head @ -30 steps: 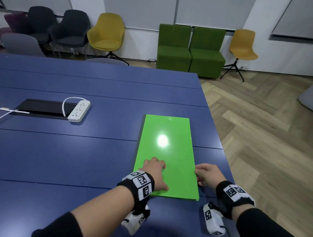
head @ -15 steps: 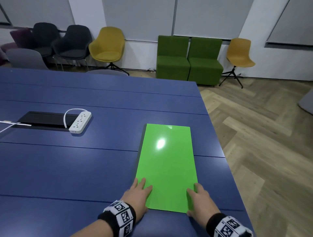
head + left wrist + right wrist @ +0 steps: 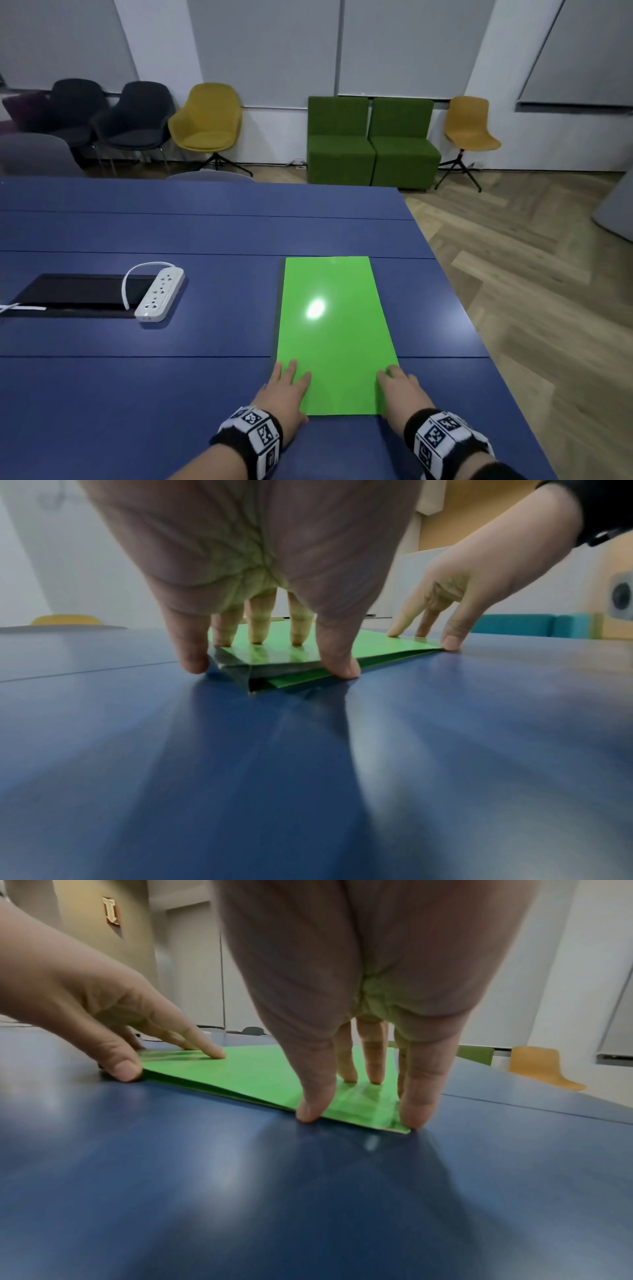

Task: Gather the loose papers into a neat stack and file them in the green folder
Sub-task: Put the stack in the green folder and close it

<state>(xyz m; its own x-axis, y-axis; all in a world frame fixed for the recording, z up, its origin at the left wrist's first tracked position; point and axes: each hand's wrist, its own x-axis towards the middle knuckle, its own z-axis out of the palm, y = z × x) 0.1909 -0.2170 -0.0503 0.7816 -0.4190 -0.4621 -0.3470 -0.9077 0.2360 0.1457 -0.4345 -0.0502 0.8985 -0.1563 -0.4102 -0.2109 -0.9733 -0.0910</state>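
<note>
Head view: left hand [image 3: 286,394], right hand [image 3: 402,394] flat, fingers straight, pressing green folder [image 3: 334,329]

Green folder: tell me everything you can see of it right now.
The green folder is glossy, closed and lies flat near the right edge of the blue table. Its near left corner gapes slightly, dark inside. The left hand and the right hand press straight fingers on its near corners. No papers show.

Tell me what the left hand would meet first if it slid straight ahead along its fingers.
Only the flat glossy green folder under the left hand; beyond its far edge, bare blue table, as far as shown.
</note>
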